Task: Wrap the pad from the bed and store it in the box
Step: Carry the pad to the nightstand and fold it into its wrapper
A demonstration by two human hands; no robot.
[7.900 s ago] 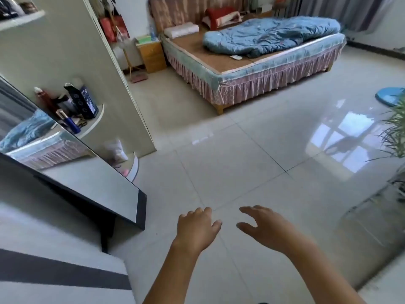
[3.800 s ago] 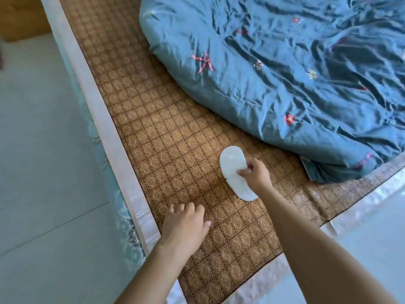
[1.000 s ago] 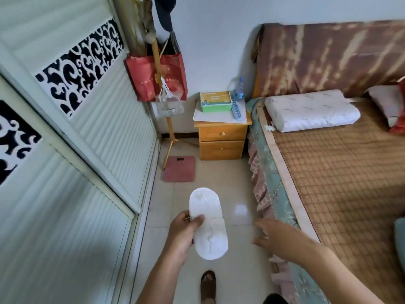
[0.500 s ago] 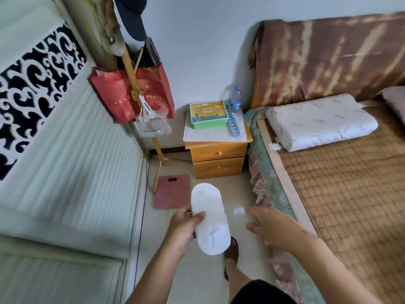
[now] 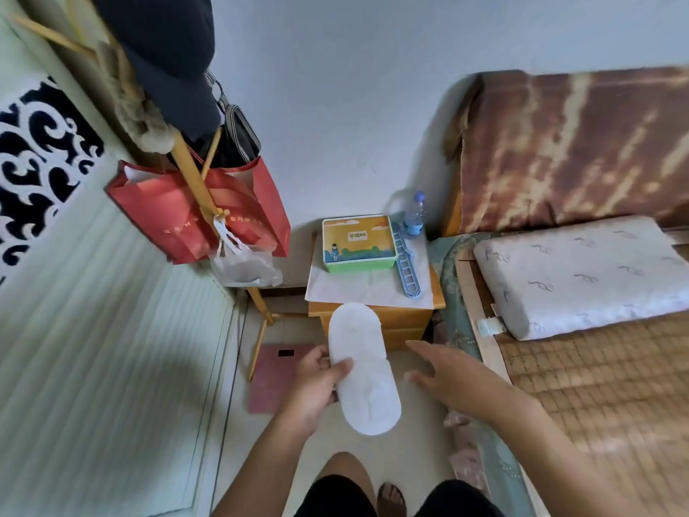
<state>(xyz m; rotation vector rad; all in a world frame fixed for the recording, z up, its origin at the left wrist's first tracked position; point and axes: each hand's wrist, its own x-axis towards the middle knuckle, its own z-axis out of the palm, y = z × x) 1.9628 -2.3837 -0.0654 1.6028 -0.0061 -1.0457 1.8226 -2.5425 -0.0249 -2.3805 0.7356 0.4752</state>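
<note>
Box (image 5: 359, 243) on wooden nightstand (image 5: 391, 322); bed (image 5: 596, 386) beside.

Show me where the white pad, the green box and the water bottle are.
white pad (image 5: 363, 371), head view, on its flat middle, beside the thumb.
green box (image 5: 358, 242), head view, on its printed lid.
water bottle (image 5: 413, 215), head view, on its clear body below the cap.

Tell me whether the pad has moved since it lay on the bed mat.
Yes. The pad has left the mat; the left hand holds it above the floor, in front of the nightstand beside the bed.
</note>
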